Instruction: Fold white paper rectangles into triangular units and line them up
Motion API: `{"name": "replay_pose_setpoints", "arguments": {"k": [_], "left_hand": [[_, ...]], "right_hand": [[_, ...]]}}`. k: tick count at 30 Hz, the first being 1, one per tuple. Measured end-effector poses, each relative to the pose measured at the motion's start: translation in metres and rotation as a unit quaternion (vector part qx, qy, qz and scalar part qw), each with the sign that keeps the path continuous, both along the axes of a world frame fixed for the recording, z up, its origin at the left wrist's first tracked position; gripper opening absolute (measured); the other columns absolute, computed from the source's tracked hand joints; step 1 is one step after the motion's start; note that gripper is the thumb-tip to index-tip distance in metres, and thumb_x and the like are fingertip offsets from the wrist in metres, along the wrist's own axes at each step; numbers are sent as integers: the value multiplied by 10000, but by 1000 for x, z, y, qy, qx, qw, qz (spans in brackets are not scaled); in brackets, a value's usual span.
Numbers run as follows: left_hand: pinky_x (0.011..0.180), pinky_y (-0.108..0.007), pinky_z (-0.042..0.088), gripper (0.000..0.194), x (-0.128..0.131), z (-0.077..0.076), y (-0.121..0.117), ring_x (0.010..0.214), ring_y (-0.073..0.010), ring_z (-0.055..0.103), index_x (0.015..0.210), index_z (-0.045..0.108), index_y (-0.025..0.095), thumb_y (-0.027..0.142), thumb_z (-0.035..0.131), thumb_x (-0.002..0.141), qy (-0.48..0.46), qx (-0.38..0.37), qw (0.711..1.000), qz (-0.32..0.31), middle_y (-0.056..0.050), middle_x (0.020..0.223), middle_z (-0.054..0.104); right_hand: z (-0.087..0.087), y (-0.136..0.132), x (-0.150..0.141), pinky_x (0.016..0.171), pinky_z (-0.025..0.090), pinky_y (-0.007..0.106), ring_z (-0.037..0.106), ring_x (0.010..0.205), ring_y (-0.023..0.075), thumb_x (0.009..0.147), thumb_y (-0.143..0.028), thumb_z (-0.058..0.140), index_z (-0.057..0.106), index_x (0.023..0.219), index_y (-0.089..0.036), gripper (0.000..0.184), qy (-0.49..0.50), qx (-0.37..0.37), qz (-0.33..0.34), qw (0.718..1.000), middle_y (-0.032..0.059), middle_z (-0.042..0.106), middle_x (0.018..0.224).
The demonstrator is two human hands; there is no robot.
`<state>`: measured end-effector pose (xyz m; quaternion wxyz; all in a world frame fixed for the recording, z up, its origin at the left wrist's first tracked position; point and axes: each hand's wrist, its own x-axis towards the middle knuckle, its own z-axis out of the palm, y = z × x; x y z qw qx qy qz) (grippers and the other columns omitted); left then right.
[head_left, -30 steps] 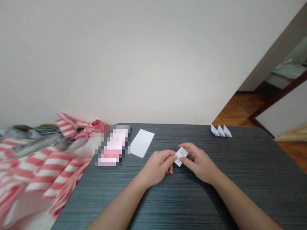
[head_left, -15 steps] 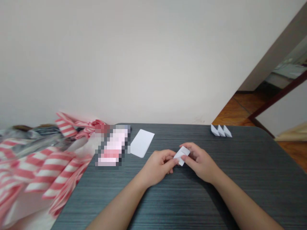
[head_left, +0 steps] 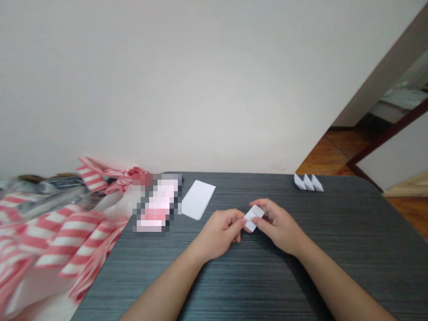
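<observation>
Between my two hands, just above the dark table, is a small white folded paper (head_left: 256,212) with a crease across it. My left hand (head_left: 223,232) pinches its left corner between thumb and fingers. On the other side my right hand (head_left: 280,226) grips it, thumb pressed on its face and fingers behind. The undersides of the paper and some fingertips are hidden. Left of my hands lies a stack of blank white paper (head_left: 198,199). At the far right of the table stand folded white paper pieces (head_left: 308,183), three points in a row.
The dark wood-grain table (head_left: 254,285) runs back to a pale wall (head_left: 214,89). A pixelated phone-like item (head_left: 158,203) lies at its left side. Red-and-white striped cloth (head_left: 63,236) is heaped beyond the left edge. Wooden floor (head_left: 323,156) shows at the right.
My left thumb and fingertips have shifted slightly on the folded paper's left corner, and the paper has turned a little. The other things and my right hand stay nearly where they were.
</observation>
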<state>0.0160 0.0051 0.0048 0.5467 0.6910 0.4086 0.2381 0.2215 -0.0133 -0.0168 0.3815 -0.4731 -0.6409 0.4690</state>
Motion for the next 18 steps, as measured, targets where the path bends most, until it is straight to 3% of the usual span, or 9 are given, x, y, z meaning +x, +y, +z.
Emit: {"name": "replay_pose_setpoints", "arguments": {"k": [9,18], "left_hand": [[548,-204,418,321,0,-1,0,523,-114,558,828,669,154,365,465,956,-3,10,1000,0,22,550,589],[534,-202,408,304,1,1,0,517,-113,549,813,644,157,369,477,952,1,11,1000,9,23,551,592]], "right_hand": [[6,1,-2,646,452,258,575,704,148,893,-247,599,583,953,-179,93,0,-42,5,999,10,642,802],[14,2,-1,564,410,230,523,580,120,870,-256,608,619,844,-163,97,-27,-62,14,998,-24,582,655]]}}
